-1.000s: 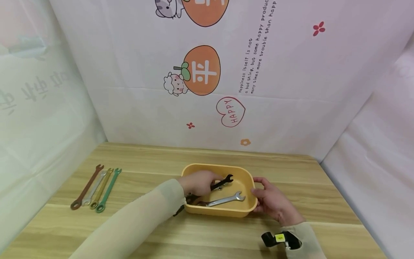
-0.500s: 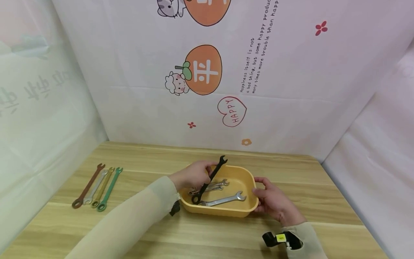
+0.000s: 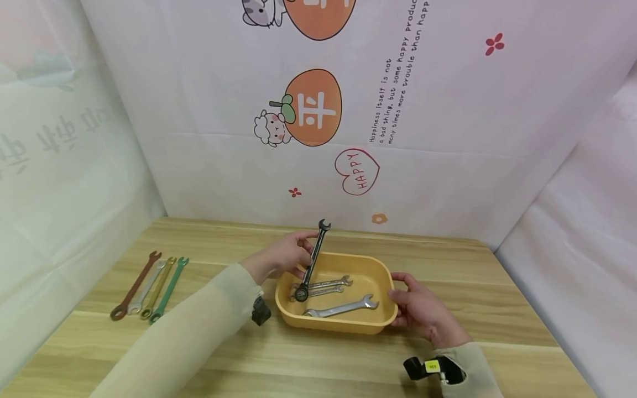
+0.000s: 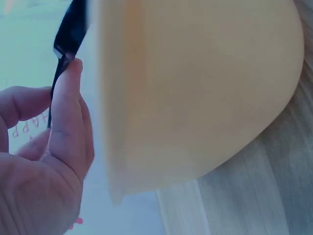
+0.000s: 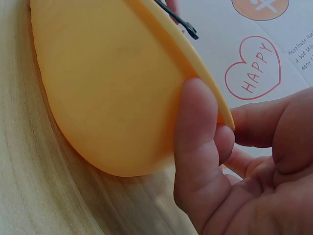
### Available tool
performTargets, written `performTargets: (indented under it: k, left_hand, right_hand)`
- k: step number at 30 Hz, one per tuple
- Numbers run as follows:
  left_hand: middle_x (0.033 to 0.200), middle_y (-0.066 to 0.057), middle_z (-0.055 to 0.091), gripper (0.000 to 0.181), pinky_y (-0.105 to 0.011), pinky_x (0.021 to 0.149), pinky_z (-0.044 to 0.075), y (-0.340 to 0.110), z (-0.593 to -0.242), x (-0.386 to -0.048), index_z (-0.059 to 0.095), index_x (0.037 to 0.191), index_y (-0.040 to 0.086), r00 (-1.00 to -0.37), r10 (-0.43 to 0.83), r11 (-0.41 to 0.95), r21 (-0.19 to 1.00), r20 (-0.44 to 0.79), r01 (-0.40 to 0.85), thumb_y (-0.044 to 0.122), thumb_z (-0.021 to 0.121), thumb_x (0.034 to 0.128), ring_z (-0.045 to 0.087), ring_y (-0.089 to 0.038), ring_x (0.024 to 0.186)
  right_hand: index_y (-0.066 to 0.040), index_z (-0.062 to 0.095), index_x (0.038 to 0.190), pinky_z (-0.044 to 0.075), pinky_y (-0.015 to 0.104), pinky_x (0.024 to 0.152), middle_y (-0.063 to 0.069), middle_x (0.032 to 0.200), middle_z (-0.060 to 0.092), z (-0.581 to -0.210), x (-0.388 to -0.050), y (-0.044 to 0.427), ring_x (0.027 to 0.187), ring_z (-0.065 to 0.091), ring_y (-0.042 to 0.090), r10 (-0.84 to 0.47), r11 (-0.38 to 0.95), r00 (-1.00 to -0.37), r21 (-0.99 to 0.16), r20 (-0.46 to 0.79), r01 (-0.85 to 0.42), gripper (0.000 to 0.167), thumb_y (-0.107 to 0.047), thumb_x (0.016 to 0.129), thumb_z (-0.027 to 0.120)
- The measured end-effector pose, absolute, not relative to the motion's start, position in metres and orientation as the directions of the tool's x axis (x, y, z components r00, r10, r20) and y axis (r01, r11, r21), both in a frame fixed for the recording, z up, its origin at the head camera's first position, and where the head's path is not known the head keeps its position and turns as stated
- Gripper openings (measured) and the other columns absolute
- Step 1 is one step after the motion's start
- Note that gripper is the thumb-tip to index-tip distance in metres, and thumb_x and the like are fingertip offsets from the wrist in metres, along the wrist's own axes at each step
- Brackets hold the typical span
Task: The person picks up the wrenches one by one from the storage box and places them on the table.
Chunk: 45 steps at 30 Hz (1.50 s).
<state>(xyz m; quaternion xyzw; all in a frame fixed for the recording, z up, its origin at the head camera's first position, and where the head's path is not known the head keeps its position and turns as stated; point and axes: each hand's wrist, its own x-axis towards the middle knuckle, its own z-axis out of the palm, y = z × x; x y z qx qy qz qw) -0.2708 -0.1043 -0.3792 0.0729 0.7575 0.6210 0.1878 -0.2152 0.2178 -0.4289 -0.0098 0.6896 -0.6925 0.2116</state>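
Observation:
In the head view my left hand (image 3: 286,254) pinches a black combination wrench (image 3: 313,260) over the left part of a yellow plastic bin (image 3: 383,318). The wrench stands steeply tilted, open jaw up and ring end down. The left wrist view shows thumb and fingers (image 4: 66,117) on either side of its dark shank (image 4: 71,29). My right hand (image 3: 423,309) grips the bin's right rim, thumb and fingers on opposite sides of the wall in the right wrist view. Inside the bin lie a larger silver wrench (image 3: 343,308) and two smaller silver wrenches (image 3: 325,284).
On the left of the wooden table (image 3: 224,237) several wrenches lie side by side: a red-brown one (image 3: 135,287), a silver one (image 3: 147,288), a gold one (image 3: 158,288) and a green one (image 3: 171,287). White printed cloth (image 3: 438,182) rises behind and at both sides.
My left hand has lifted the black wrench up from inside the bin and moved it leftward, tilting it steeper. The smaller silver wrenches have come into view. My right hand stays on the rim.

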Motion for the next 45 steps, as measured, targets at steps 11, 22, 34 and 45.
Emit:
performTargets:
  k: [11,22,34,45]
  left_hand:
    - [0.119,-0.018,0.048,0.084,-0.031,0.057,0.056,-0.153,-0.368,-0.27,0.033,0.157,0.015,-0.933,0.252,0.149,0.963,-0.255,-0.223,-0.017,0.054,0.0827,0.06,-0.023,0.08]
    - [0.123,-0.021,0.041,0.083,-0.032,0.06,0.057,-0.227,-0.366,-0.261,0.023,0.159,0.008,-0.938,0.179,0.288,0.927,-0.297,-0.238,-0.015,0.053,0.085,0.056,-0.023,0.083]
    - [0.12,-0.026,0.043,0.08,-0.039,0.063,0.058,-0.291,-0.383,-0.238,0.019,0.157,0.0,-0.948,0.1,0.456,0.86,-0.303,-0.227,-0.014,0.051,0.085,0.056,-0.026,0.081]
    - [0.126,-0.041,0.045,0.076,-0.043,0.064,0.058,-0.327,-0.404,-0.217,0.02,0.153,-0.009,-0.952,0.003,0.591,0.769,-0.306,-0.245,-0.011,0.05,0.0831,0.064,-0.028,0.067]
  right_hand:
    - [-0.008,0.022,0.15,0.057,0.034,0.056,0.016,0.078,0.062,-0.43,-0.215,0.218,0.063,0.064,0.021,-0.305,0.043,-0.91,-0.958,-0.281,0.282,0.052,-0.008,0.104,0.047]
    - [-0.008,0.022,0.151,0.057,0.033,0.056,0.015,0.078,0.061,-0.429,-0.216,0.218,0.062,0.063,0.02,-0.291,0.052,-0.912,-0.957,-0.289,0.287,0.054,-0.01,0.104,0.048]
    - [-0.008,0.023,0.151,0.056,0.033,0.055,0.016,0.079,0.061,-0.428,-0.216,0.217,0.062,0.062,0.02,-0.287,0.061,-0.912,-0.956,-0.292,0.287,0.053,-0.009,0.104,0.047]
    - [-0.008,0.022,0.151,0.057,0.034,0.056,0.019,0.085,0.061,-0.429,-0.216,0.217,0.066,0.063,0.022,-0.282,0.06,-0.912,-0.954,-0.297,0.292,0.053,-0.009,0.104,0.047]
